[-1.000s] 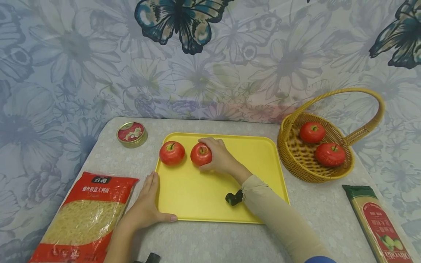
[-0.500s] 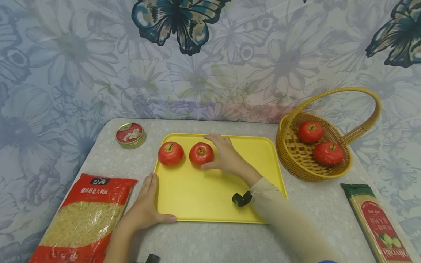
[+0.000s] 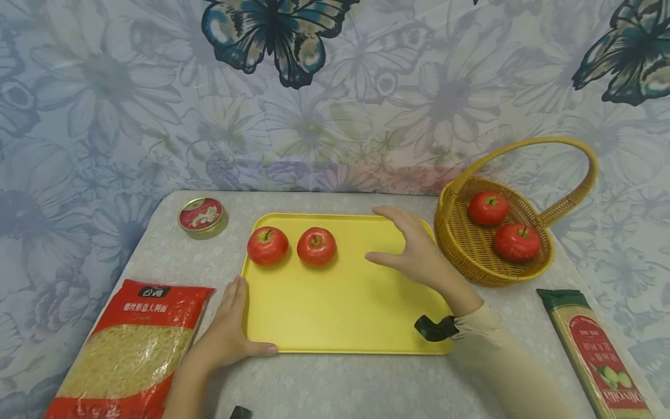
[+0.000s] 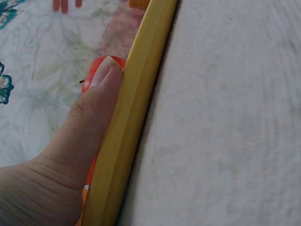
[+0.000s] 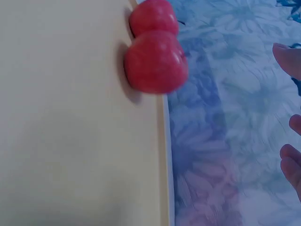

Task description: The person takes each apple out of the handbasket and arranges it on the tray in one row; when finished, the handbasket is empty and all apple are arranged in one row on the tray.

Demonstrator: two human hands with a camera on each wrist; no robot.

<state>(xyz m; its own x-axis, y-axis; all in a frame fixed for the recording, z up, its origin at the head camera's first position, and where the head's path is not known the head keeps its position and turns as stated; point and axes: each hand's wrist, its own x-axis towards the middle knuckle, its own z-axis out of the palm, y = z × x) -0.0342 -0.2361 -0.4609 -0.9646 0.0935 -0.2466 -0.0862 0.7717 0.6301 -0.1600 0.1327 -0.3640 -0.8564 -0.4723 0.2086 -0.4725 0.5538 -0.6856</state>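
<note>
Right hand has left the apple

A second ago it gripped that fruit; now it hangs over the right part of the yellow tray, thumb and fingers spread wide. The apple sits near the tray's far edge, just beside a second apple at the far left corner. Left hand stays at the near left corner, thumb along the front rim, fingers straight against the side. A basket with two red fruits stands beyond the tray's right edge.

I am finding glossy apples, a smooth plastic-looking tray, a rough woven basket, a metal tin and a shiny plastic bag.
</note>
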